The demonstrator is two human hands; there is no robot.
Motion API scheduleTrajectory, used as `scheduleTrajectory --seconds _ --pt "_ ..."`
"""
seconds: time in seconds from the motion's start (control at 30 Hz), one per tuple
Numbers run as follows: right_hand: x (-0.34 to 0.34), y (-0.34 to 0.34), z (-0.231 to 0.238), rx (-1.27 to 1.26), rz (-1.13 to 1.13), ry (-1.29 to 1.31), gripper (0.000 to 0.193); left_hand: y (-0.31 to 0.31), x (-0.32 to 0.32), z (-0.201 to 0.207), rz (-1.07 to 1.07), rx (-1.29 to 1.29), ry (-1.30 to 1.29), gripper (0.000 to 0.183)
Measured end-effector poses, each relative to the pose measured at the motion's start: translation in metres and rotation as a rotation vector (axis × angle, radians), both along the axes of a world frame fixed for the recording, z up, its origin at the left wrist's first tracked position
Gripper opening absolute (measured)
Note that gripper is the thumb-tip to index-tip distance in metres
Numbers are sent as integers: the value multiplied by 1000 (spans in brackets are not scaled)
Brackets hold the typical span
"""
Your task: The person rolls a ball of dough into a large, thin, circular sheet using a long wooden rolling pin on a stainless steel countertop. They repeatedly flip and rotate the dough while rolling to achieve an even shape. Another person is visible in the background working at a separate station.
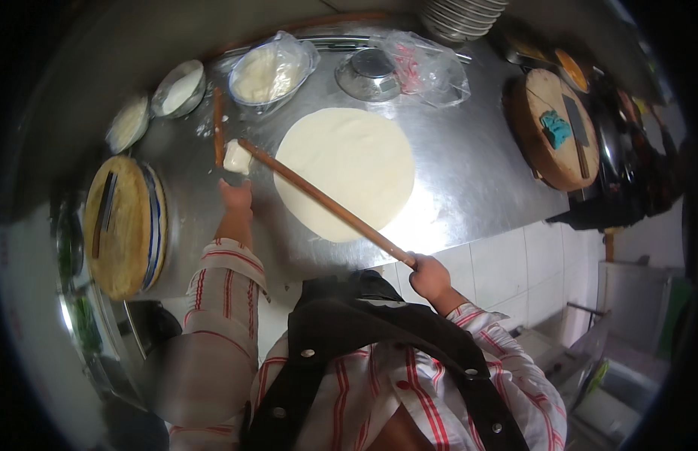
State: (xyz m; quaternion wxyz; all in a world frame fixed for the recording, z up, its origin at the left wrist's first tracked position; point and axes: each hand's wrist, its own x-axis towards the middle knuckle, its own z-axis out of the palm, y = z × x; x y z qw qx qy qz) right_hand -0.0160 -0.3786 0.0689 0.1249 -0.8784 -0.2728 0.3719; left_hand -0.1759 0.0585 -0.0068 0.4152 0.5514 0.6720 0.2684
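Note:
My right hand is wrapped round the near end of a long wooden rolling pin. The pin slants across the left part of a wide, thin round sheet of dough on the steel table. Its far end reaches a small white lump, which could be dough or a cloth pouch. Just on the near side of that lump is my left hand; its fingers are blurred and a dark patch shows before them. A shorter wooden rolling pin lies left of the lump.
Along the back stand bowls of white powder and pale grains, a plastic-covered bowl, a scale and a plastic bag. Knives lie on round boards at left and right, the right one with a teal cloth.

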Motion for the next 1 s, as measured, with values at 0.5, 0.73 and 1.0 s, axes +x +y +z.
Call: scheduleTrajectory --seconds 0.5,0.73,1.0 --pt "-92 75 -34 241 -178 -284 26 83 -7 -16 -470 146 -22 38" --pt "-77 102 -22 119 -250 -304 22 104 9 25 -805 632 276 47" --pt "-74 114 -21 163 -194 -243 20 109 31 46 -950 3 14 66"
